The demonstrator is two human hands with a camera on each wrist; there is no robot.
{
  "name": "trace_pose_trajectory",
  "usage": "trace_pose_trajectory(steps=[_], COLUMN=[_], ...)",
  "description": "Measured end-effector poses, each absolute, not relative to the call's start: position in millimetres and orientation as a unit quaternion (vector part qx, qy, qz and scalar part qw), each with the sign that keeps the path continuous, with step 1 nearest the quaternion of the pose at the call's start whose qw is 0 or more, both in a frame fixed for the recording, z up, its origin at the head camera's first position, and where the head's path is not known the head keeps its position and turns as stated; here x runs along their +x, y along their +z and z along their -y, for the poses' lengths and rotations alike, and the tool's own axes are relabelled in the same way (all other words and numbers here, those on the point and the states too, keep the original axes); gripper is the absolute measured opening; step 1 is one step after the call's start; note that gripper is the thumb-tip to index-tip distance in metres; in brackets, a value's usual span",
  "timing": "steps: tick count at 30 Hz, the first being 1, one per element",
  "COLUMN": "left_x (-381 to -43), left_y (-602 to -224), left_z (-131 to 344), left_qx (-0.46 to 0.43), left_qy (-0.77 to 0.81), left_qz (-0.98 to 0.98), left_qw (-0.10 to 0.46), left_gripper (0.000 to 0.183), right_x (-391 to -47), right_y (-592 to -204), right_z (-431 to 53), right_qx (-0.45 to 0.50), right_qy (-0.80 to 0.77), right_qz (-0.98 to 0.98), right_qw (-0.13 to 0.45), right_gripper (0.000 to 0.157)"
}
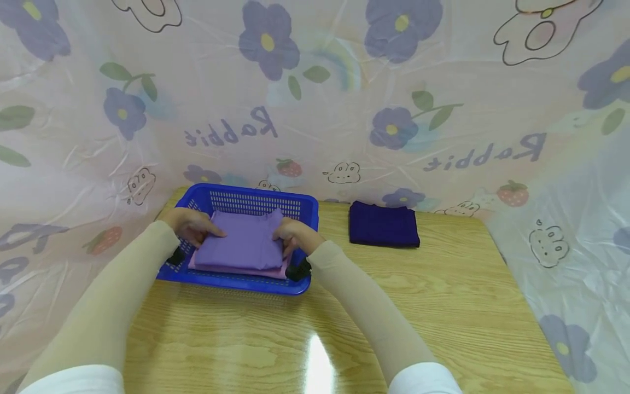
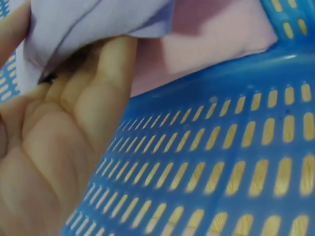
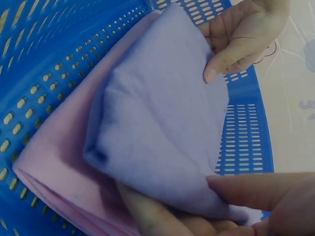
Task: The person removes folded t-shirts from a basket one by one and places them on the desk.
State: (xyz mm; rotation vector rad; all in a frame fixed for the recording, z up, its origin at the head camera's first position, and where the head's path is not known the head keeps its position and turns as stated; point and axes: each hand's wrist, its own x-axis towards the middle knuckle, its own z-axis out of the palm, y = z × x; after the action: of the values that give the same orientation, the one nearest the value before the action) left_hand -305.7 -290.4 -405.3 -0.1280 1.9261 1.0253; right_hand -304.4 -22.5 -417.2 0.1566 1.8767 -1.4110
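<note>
Gripping one lavender cloth (image 1: pixel 241 241), two hands (image 1: pixel 191 225) (image 1: pixel 298 236), one blue basket (image 1: pixel 231 285)

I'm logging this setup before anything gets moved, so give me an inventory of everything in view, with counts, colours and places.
Folded light purple cloth: 1, light purple, over the pink cloth, held in both hands
Folded pink cloth: at least 1, pink, in the basket
Plastic basket: 1, blue, left part of the table
Folded dark purple cloth: 1, dark purple, on the table, right of the basket
Table: 1, wood-grain yellow-brown, under the basket
Rabbit-and-flower sheeting: count unclear, pale with purple flowers, behind and beside the table
Wrist devices: 2, black, one at each wrist
Sleeves: 2, beige below white, on the arms
Left hand: 1, bare, at the light purple cloth's left edge
Right hand: 1, bare, at its right edge
</note>
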Motion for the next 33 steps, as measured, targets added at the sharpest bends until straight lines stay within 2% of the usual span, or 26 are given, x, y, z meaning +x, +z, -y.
trace_pose_trajectory(steps=[5, 12, 20, 24, 33], left_x=[-308, -309, -307, -304, -291], left_y=[-407, -404, -393, -385, -369], left_z=[296, 301, 301, 299, 291], left_qx=[-0.031, -0.031, -0.009, -0.008, 0.001], left_qy=[0.437, 0.459, 0.461, 0.463, 0.47], left_qz=[-0.767, -0.766, -0.781, -0.795, -0.807], left_qw=[0.47, 0.448, 0.42, 0.393, 0.359], left_gripper=[0.054, 0.031, 0.046, 0.056, 0.056], right_x=[-303, -304, -307, -307, -302], right_y=[-416, -413, -407, -401, -381], right_z=[23, 20, 9, 3, -13], right_qx=[0.067, 0.079, 0.073, 0.062, 0.02], right_qy=[-0.574, -0.599, -0.64, -0.651, -0.648], right_qz=[-0.723, -0.706, -0.657, -0.652, -0.669], right_qw=[0.38, 0.37, 0.392, 0.383, 0.364], right_gripper=[0.063, 0.057, 0.054, 0.056, 0.053])
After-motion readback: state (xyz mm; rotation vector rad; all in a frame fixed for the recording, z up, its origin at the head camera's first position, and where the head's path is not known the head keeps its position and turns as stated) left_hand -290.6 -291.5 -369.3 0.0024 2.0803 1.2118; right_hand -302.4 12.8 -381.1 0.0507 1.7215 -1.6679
